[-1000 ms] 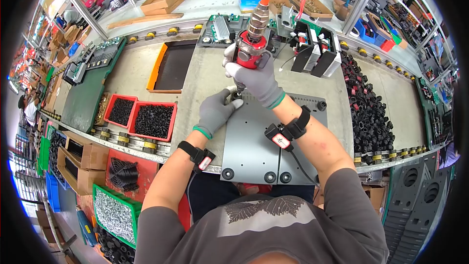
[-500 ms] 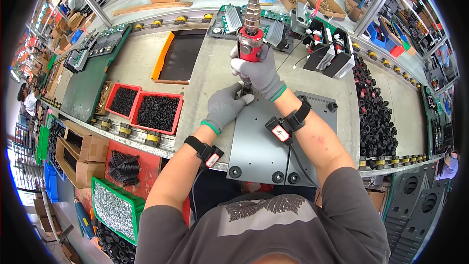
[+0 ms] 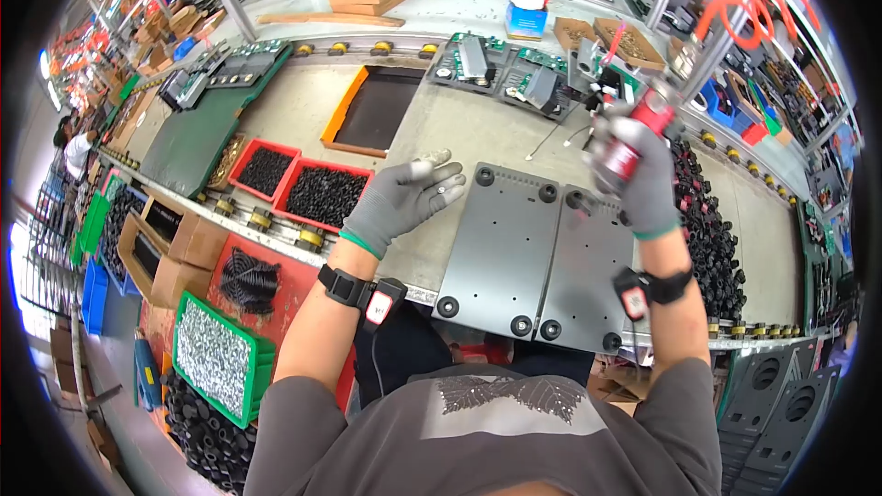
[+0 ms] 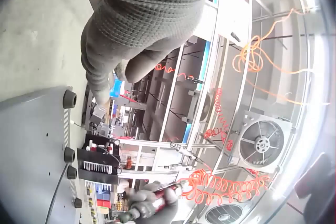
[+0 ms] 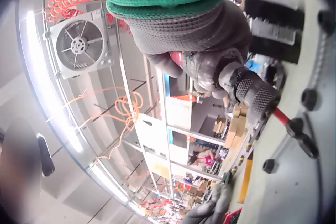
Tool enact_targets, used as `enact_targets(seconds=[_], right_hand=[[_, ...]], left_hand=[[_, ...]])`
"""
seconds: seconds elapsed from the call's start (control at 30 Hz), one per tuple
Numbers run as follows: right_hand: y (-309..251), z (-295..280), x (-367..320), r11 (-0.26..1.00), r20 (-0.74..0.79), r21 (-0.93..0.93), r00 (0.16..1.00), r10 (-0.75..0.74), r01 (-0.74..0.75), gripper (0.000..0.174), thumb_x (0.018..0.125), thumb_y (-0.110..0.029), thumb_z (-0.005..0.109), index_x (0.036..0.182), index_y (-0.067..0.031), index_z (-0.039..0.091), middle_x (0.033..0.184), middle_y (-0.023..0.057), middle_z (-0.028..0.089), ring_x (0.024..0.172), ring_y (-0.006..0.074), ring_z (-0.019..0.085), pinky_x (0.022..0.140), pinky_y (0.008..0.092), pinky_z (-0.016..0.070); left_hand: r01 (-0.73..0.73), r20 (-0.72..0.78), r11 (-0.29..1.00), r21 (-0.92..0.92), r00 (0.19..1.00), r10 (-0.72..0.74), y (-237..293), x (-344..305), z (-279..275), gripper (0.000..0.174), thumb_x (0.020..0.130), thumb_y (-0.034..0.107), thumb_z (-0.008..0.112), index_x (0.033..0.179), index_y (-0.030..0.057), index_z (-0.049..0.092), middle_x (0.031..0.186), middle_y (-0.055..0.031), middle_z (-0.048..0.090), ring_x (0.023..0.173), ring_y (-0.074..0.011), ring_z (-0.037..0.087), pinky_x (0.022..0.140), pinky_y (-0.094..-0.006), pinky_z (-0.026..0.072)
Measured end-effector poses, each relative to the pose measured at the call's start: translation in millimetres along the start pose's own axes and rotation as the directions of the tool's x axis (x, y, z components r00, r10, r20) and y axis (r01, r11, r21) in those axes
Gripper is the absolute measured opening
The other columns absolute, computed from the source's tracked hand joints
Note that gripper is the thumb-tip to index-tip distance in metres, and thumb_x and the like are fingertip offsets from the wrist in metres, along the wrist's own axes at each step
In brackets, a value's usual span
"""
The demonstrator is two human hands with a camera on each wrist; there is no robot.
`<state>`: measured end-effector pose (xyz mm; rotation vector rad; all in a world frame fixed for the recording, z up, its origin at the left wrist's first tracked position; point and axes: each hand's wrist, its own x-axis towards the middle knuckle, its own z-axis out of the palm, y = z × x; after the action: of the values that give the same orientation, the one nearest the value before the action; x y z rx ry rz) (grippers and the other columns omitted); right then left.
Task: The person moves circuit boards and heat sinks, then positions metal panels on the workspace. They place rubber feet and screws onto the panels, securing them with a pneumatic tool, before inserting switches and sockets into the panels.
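My right hand (image 3: 654,179) grips a red air screwdriver (image 3: 654,108), blurred in the head view, above the right side of the right-hand panel. In the right wrist view its knurled chuck (image 5: 256,94) and dark-tipped red bit (image 5: 300,136) angle toward the grey panel surface. Two flat grey panels lie side by side on the bench, the left panel (image 3: 496,243) and the right panel (image 3: 588,266), with round black feet near their corners. Left of them, my gloved left hand (image 3: 404,202) hovers with loosely bent fingers, holding nothing visible.
Red bins of small black parts (image 3: 323,195) stand left. An orange-edged tray (image 3: 372,110) lies behind them. Circuit board assemblies (image 3: 537,87) sit at the back. Black plastic parts (image 3: 712,248) are heaped right. A coiled orange hose (image 3: 735,14) hangs upper right.
My right hand has lifted the screwdriver off the left panel's far corner and swung it right. My left hand has come away from the bit, moving left. The head view has shifted.
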<state>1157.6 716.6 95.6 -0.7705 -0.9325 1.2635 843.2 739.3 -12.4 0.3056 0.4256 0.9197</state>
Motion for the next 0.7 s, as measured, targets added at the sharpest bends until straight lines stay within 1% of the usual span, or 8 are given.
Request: enact_targets(seconds=[0.07,0.1,0.17,0.23,0.43,0.6,0.63,0.7], right_hand=[[-18.8,-49.4,-26.3,0.946,-0.106,-0.154,0.957,0.271,-0.285,0.026,0.084,-0.022,0.064,0.104,-0.0058,0.059,0.077,0.0025,0.058,0.063,0.0119,0.058,0.052,0.0255,0.0477],[-6.8,-87.2,-37.2,0.920,-0.209,-0.338,0.969,0.133,-0.199,0.027,0.085,-0.027,0.064,0.103,-0.0065,0.062,0.079,0.0004,0.060,0.069,0.0120,0.060,0.059,0.0262,0.0488],[-5.5,-147.5,-66.9,0.832,-0.326,-0.255,0.853,0.406,-0.493,0.030,0.085,-0.036,0.066,0.101,-0.0105,0.064,0.080,-0.0004,0.063,0.072,0.0128,0.063,0.058,0.0279,0.0490],[-7.0,-162.2,-97.0,0.796,-0.340,-0.275,0.829,0.445,-0.540,0.030,0.085,-0.039,0.065,0.096,-0.0119,0.062,0.080,0.0011,0.061,0.057,0.0159,0.058,0.045,0.0290,0.0461],[39.5,-205.4,-130.3,0.818,-0.321,-0.069,0.789,0.524,-0.571,0.023,0.091,-0.035,0.062,0.094,-0.0115,0.061,0.073,0.0005,0.059,0.055,0.0134,0.054,0.048,0.0284,0.0476],[47.5,-226.2,-128.1,0.777,-0.215,-0.139,0.785,0.581,-0.614,0.028,0.089,-0.039,0.063,0.097,-0.0126,0.063,0.078,-0.0019,0.060,0.059,0.0123,0.057,0.049,0.0249,0.0455],[41.2,-178.1,-133.7,0.793,-0.449,-0.174,0.764,0.464,-0.584,0.023,0.088,-0.031,0.064,0.093,-0.0091,0.060,0.073,0.0008,0.057,0.052,0.0133,0.053,0.045,0.0261,0.0434],[27.1,-159.3,-138.5,0.804,-0.399,-0.155,0.781,0.480,-0.574,0.022,0.085,-0.028,0.068,0.093,-0.0086,0.062,0.071,0.0002,0.059,0.047,0.0125,0.052,0.041,0.0229,0.0410]], left_hand=[[-0.104,0.061,0.979,0.176,0.994,0.095,-9.0,-13.7,-0.2,0.047,0.094,0.001,0.051,0.139,-0.0052,0.041,0.143,-0.0239,0.042,0.130,-0.0365,0.048,0.111,-0.0444,0.0433],[-0.110,0.088,0.966,0.232,0.992,0.092,-24.3,-13.5,1.2,0.047,0.092,-0.002,0.051,0.138,-0.0048,0.042,0.141,-0.0219,0.045,0.129,-0.0339,0.050,0.110,-0.0426,0.0442],[-0.228,0.038,0.934,0.277,0.973,0.226,-32.0,-50.4,-7.7,0.046,0.091,-0.004,0.052,0.137,-0.0039,0.044,0.135,-0.0179,0.051,0.126,-0.0287,0.054,0.108,-0.0396,0.0460],[-0.281,-0.042,0.925,0.256,0.953,0.301,-36.6,-82.5,-13.4,0.044,0.092,-0.002,0.053,0.136,-0.0032,0.045,0.132,-0.0158,0.054,0.123,-0.0261,0.056,0.107,-0.0383,0.0470],[-0.302,-0.205,0.841,0.448,0.881,0.426,-37.1,-177.6,-13.3,0.037,0.098,0.012,0.056,0.133,0.0001,0.050,0.126,-0.0119,0.058,0.113,-0.0205,0.061,0.098,-0.0344,0.0513],[-0.299,-0.235,0.474,0.828,0.582,0.778,-19.6,-262.0,12.5,0.028,0.096,0.010,0.059,0.123,0.0010,0.059,0.106,-0.0060,0.063,0.094,-0.0147,0.065,0.084,-0.0276,0.0532],[-0.277,-0.186,0.357,0.892,0.494,0.849,-13.7,-276.5,15.4,0.029,0.094,0.009,0.060,0.122,0.0005,0.059,0.105,-0.0061,0.064,0.093,-0.0150,0.065,0.083,-0.0275,0.0531],[0.158,0.021,-0.063,0.985,0.254,0.967,5.6,-307.5,-0.1,0.032,0.091,0.007,0.063,0.121,-0.0009,0.061,0.114,-0.0098,0.066,0.100,-0.0193,0.064,0.092,-0.0309,0.0498]])
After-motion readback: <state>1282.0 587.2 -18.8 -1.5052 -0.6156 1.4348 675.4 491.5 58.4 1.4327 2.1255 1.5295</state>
